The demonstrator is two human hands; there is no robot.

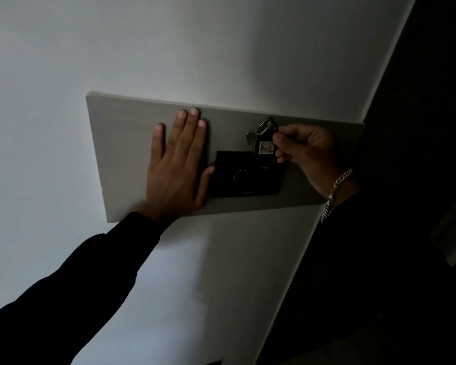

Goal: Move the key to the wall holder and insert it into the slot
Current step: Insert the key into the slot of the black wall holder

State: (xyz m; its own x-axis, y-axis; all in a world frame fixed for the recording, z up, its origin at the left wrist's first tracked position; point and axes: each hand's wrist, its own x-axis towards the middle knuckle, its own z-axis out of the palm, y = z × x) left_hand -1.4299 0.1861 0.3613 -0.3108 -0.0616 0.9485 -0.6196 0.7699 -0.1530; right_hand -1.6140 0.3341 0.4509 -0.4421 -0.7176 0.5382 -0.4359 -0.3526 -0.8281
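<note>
Fingers point(187, 122) of left hand point(178, 167) spread flat and empty against grey wall panel point(121, 143), thumb touching black wall holder point(245, 175). Key fob point(264, 146), labelled 402, upright at holder's top edge with ring and metal key point(256, 133) above it. Pinched at its right side by closed fingers of right hand point(304, 151), chain bracelet point(337, 185) on wrist. Insertion seemingly under way; depth in slot unclear. Next: straight downward push, fob kept square to the slot.

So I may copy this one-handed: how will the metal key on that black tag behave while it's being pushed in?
The metal key probably dangles and swings, hanging loose from its ring. The black tag looks stiff, pinched by the right hand, and likely light.
</note>
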